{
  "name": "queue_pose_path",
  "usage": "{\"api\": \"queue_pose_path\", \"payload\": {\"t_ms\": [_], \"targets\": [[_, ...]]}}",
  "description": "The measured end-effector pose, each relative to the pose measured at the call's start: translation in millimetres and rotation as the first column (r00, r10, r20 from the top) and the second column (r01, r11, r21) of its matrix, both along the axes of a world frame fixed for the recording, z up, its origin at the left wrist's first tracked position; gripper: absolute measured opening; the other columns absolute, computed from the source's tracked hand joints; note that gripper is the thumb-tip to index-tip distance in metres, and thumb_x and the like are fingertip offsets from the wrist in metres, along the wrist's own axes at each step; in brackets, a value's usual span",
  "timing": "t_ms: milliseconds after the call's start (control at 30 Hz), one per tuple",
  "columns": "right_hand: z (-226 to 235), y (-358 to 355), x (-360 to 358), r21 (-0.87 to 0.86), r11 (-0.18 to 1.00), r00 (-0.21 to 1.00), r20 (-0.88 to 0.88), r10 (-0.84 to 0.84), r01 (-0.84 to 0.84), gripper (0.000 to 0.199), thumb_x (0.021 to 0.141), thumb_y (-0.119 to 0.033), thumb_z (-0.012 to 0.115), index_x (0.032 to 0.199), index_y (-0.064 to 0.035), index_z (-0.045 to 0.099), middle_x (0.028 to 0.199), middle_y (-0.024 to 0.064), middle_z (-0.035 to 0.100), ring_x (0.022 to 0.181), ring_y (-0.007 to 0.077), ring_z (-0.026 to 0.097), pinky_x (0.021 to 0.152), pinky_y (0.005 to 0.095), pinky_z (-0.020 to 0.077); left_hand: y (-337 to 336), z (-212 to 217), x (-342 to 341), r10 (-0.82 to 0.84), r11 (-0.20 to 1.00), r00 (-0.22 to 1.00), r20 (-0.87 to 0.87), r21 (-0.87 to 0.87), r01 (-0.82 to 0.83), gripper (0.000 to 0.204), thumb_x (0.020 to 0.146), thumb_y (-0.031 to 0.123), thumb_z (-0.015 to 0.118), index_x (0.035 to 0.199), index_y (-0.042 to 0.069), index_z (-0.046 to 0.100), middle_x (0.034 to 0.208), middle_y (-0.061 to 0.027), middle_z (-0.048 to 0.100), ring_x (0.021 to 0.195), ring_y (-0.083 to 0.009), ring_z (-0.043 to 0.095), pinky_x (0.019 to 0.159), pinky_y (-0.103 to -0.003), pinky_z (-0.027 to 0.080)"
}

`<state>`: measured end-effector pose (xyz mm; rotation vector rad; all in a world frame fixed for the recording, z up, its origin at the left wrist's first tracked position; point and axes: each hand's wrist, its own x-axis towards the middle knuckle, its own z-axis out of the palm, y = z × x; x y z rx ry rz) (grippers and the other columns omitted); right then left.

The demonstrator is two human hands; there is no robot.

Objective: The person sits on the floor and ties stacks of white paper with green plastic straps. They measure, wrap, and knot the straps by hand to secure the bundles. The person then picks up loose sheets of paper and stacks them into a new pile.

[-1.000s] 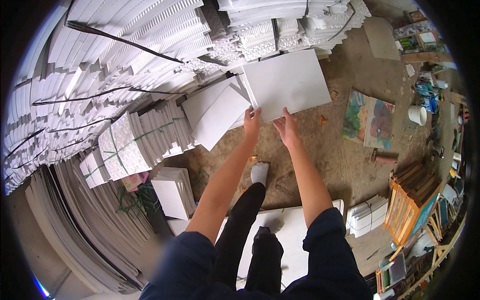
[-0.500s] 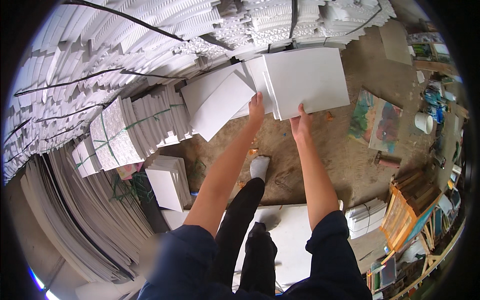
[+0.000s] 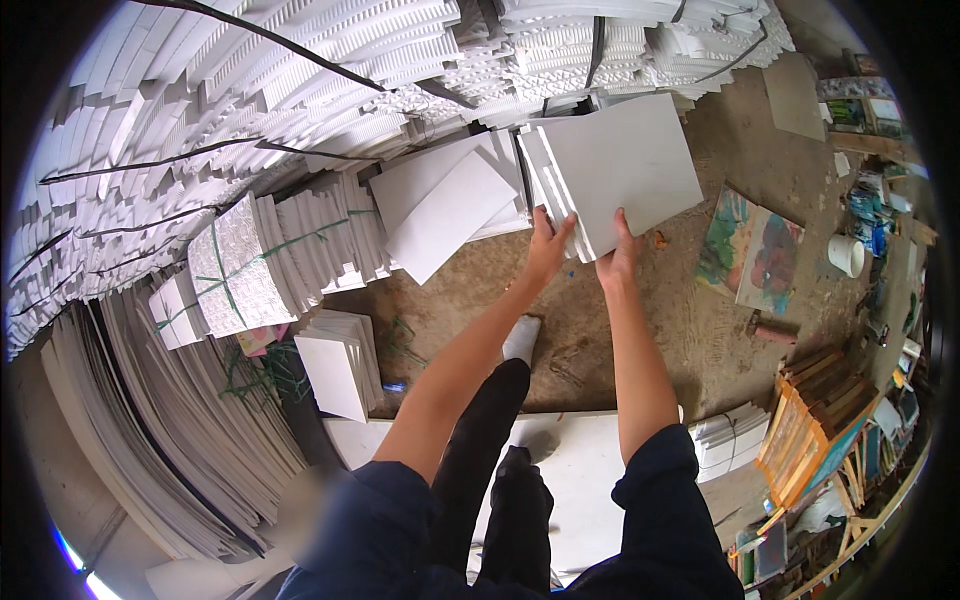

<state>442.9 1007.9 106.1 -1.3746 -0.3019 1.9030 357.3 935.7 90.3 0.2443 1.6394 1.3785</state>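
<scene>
A small stack of rectangular white panels (image 3: pixel 640 165), like blank canvas boards, stands tilted in front of me. My right hand (image 3: pixel 618 255) grips its lower edge, the thumb on the broad face and the fingers behind it. At the stack's left side, my left hand (image 3: pixel 548 248) is closed on the lower corner of the rear panels, whose edges show as thin strips. Just left of that hand more white panels (image 3: pixel 410 180) lean against the wall of bundles. One loose white panel (image 3: pixel 450 218) lies aslant over them.
Strapped bundles of white panels (image 3: pixel 330 50) rise along the far side. A bundle tied with green string (image 3: pixel 240 262) stands at left. On the floor at right lie two painted canvases (image 3: pixel 750 248), a white bucket (image 3: pixel 846 255) and wooden frames (image 3: pixel 815 430). My foot (image 3: pixel 521 338) is below the hands.
My left hand has moved right and slightly down, closer to my right hand. The held panels have turned a little, and a dark gap now shows between them and the leaning panels.
</scene>
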Motion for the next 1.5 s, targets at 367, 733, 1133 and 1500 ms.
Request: {"api": "queue_pose_path", "payload": {"t_ms": [367,733,1133,1500], "targets": [[-14,-5,32,-0.044,0.999,0.999,-0.050,0.022,-0.024,0.061,0.075,-0.029,0.063,0.122,-0.0008,0.036,0.120,0.0087,0.042,0.111,0.0206,0.040,0.093,0.0337,0.0344,0,-106,-66,-0.119,0.972,0.923,-0.365,-0.234,0.033,0.045,0.086,0.030,0.042,0.118,-0.001,0.037,0.110,-0.0243,0.046,0.105,-0.0385,0.040,0.089,-0.042,0.032],[-29,-5,22,-0.106,0.992,0.993,-0.085,-0.079,0.070,0.060,0.077,-0.013,0.061,0.126,-0.0008,0.029,0.124,0.0082,0.038,0.115,0.0215,0.035,0.097,0.0345,0.0295,21,-94,-44,0.163,0.915,0.964,-0.210,-0.333,-0.227,0.068,0.079,0.060,0.038,0.110,0.000,0.048,0.101,-0.0232,0.045,0.093,-0.0323,0.041,0.085,-0.042,0.032],[4,-6,53,0.018,0.999,0.989,-0.145,0.036,-0.034,0.054,0.080,-0.027,0.056,0.122,-0.0013,0.034,0.121,0.0075,0.040,0.113,0.0196,0.038,0.093,0.0330,0.0332,26,14,3,0.133,0.970,0.990,-0.037,-0.201,-0.138,0.078,0.066,0.031,0.070,0.114,-0.002,0.019,0.098,-0.0213,0.044,0.089,-0.0260,0.050,0.075,-0.034,0.043],[211,-119,133,0.099,0.986,0.959,-0.239,0.151,-0.131,0.051,0.074,-0.027,0.052,0.116,0.0001,0.040,0.110,0.0115,0.049,0.103,0.0248,0.047,0.087,0.0369,0.0379,-125,229,102,0.296,0.949,0.955,-0.011,0.121,-0.292,0.068,0.072,0.015,0.061,0.117,0.004,0.011,0.105,-0.0197,0.041,0.096,-0.0222,0.045,0.081,-0.033,0.038]]}}
